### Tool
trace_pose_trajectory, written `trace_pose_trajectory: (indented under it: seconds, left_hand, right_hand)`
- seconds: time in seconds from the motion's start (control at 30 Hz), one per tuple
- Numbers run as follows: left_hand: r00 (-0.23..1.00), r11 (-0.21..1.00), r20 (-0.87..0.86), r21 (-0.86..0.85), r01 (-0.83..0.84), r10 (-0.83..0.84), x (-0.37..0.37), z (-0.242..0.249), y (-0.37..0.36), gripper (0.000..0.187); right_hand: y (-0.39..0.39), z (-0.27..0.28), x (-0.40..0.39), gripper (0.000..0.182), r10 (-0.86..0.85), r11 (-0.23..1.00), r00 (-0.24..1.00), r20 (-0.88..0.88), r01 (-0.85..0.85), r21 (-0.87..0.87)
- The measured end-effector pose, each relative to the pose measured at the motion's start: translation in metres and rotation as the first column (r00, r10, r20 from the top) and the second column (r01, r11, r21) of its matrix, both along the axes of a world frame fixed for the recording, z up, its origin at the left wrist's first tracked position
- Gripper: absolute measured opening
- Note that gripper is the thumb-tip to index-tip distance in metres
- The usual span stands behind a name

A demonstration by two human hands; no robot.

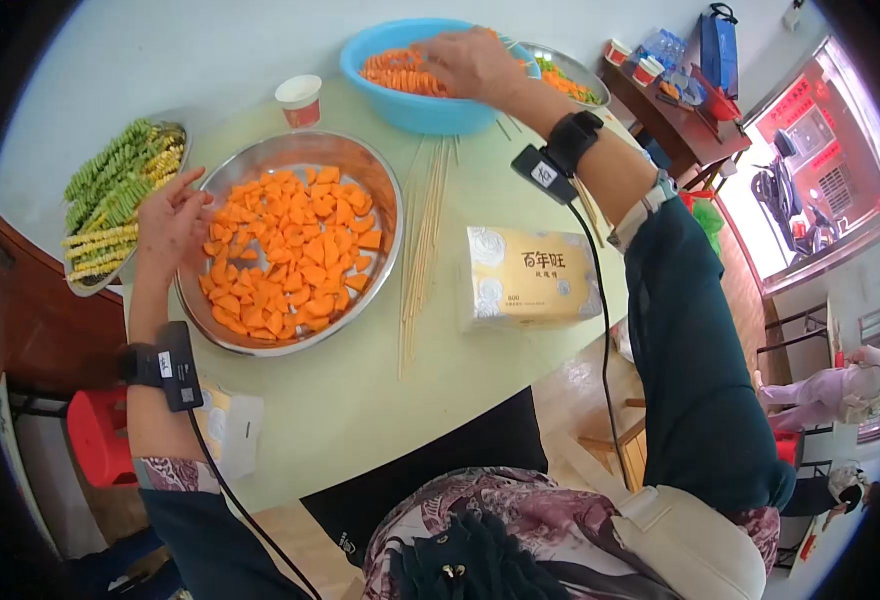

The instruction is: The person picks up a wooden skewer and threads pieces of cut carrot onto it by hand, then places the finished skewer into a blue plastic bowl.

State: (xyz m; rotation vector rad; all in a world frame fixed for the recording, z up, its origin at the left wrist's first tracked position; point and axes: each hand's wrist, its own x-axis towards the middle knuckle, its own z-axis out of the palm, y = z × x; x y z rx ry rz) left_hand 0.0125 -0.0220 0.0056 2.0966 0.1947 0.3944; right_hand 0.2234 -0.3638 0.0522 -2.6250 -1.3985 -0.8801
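Observation:
My left hand is at the left rim of a wide steel basin, its fingers apart and partly curled, with nothing visible in them. Cut carrot pieces fill much of that basin's floor. My right hand reaches over a light blue plastic basin at the back. Skewered carrot pieces lie in it, beneath and beside the fingers. Whether those fingertips grip a skewer cannot be made out. Thin bamboo sticks lie loose on the table, right of the steel basin.
A tray of green and yellow skewers is at the left. A paper cup stands behind the steel basin. A tissue pack sits at right. Another metal tray holds vegetables. A cable hangs from my right wrist.

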Motion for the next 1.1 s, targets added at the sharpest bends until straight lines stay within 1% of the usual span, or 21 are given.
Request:
trace_pose_trajectory:
  seconds: [0.03,0.07,0.1,0.13,0.2,0.23,0.3,0.37,0.4,0.47,0.5,0.53,0.6,0.63,0.67,0.73,0.77,0.83,0.97,1.03,1.1]
  left_hand:
    - [1.000,1.000,0.003,0.021,-0.003,0.002,-0.002,0.002,-0.004,0.033]
    - [1.000,1.000,-0.002,0.021,0.002,-0.002,-0.002,0.002,-0.004,0.033]
    - [1.000,1.000,-0.005,0.025,0.006,-0.006,-0.001,0.001,-0.003,0.033]
    - [1.000,1.000,-0.005,0.029,0.009,-0.009,-0.001,0.001,-0.002,0.032]
    - [0.999,0.998,-0.011,0.035,0.045,-0.044,-0.003,0.000,0.001,0.033]
    - [0.997,0.996,-0.012,0.041,0.076,-0.076,-0.004,0.001,0.002,0.034]
    - [0.998,0.996,-0.018,0.056,0.063,-0.062,-0.007,0.004,0.001,0.034]
    - [0.998,0.996,-0.030,0.066,0.053,-0.051,-0.008,0.005,0.001,0.033]
    - [0.998,0.997,-0.036,0.053,0.050,-0.048,-0.008,0.004,0.001,0.033]
    - [0.998,0.998,-0.048,0.037,0.050,-0.048,-0.004,0.001,0.001,0.032]
    - [0.996,0.996,-0.039,0.046,0.077,-0.075,-0.003,-0.001,0.004,0.032]
    - [0.994,0.993,-0.036,0.053,0.104,-0.102,-0.002,-0.003,0.006,0.032]
    - [0.994,0.994,-0.036,0.018,0.108,-0.107,0.000,-0.006,0.008,0.030]
    - [0.993,0.993,-0.025,-0.012,0.113,-0.114,0.001,-0.007,0.009,0.029]
    - [0.993,0.993,-0.032,-0.018,0.113,-0.113,0.002,-0.008,0.011,0.029]
    - [0.988,0.986,-0.036,0.066,0.156,-0.153,0.003,-0.010,0.015,0.030]
    - [0.988,0.986,-0.042,0.062,0.152,-0.150,0.003,-0.011,0.016,0.030]
    - [0.990,0.987,-0.054,0.085,0.133,-0.129,0.001,-0.007,0.012,0.030]
    - [0.991,0.990,-0.085,0.085,0.111,-0.104,-0.003,-0.002,0.005,0.030]
    - [0.987,0.985,-0.068,0.080,0.150,-0.145,-0.003,-0.002,0.006,0.030]
    - [0.986,0.981,-0.075,0.115,0.154,-0.147,0.000,-0.003,0.009,0.030]
  right_hand:
    - [0.010,0.004,-0.027,0.017,-0.105,0.991,0.987,-0.121,0.093,-0.094]
    - [0.011,-0.002,-0.038,0.017,-0.109,0.991,0.986,-0.126,0.097,-0.095]
    - [0.011,-0.007,-0.046,0.014,0.059,0.983,0.998,-0.008,-0.059,-0.172]
    - [0.011,-0.008,-0.050,0.012,0.236,0.943,0.967,0.097,-0.203,-0.264]
    - [0.007,-0.005,-0.051,0.009,0.270,0.940,0.957,0.110,-0.237,-0.244]
    - [0.005,-0.005,-0.047,0.009,0.313,0.930,0.936,0.160,-0.269,-0.250]
    - [0.005,-0.006,-0.047,0.009,0.365,0.915,0.907,0.211,-0.307,-0.261]
    - [0.004,-0.012,-0.052,0.010,0.379,0.856,0.925,-0.011,-0.355,-0.376]
    - [0.005,-0.015,-0.057,0.010,0.381,0.853,0.925,-0.016,-0.358,-0.380]
    - [0.009,-0.024,-0.066,0.011,0.443,0.725,0.888,-0.127,-0.438,-0.531]
    - [0.010,-0.032,-0.064,0.017,0.417,0.703,0.884,-0.211,-0.460,-0.542]
    - [0.009,-0.038,-0.060,0.017,0.418,0.699,0.881,-0.222,-0.468,-0.541]
    - [0.003,-0.046,-0.052,0.022,0.467,0.720,0.832,-0.299,-0.554,-0.417]
    - [0.002,-0.047,-0.047,0.027,0.416,0.698,0.826,-0.381,-0.558,-0.449]
    - [0.000,-0.051,-0.044,0.027,0.414,0.695,0.823,-0.390,-0.562,-0.448]
    - [-0.002,-0.052,-0.046,0.020,0.290,0.745,0.899,-0.328,-0.427,-0.512]
    - [-0.003,-0.051,-0.046,0.020,0.292,0.742,0.896,-0.335,-0.434,-0.511]
    - [-0.005,-0.044,-0.049,0.011,0.209,0.717,0.905,-0.370,-0.400,-0.572]
    - [-0.015,-0.049,-0.042,0.009,0.318,0.694,0.871,-0.373,-0.482,-0.534]
    - [-0.013,-0.039,-0.050,0.012,0.182,0.692,0.918,-0.353,-0.375,-0.617]
    - [-0.012,-0.034,-0.059,0.016,0.179,0.718,0.909,-0.377,-0.383,-0.581]
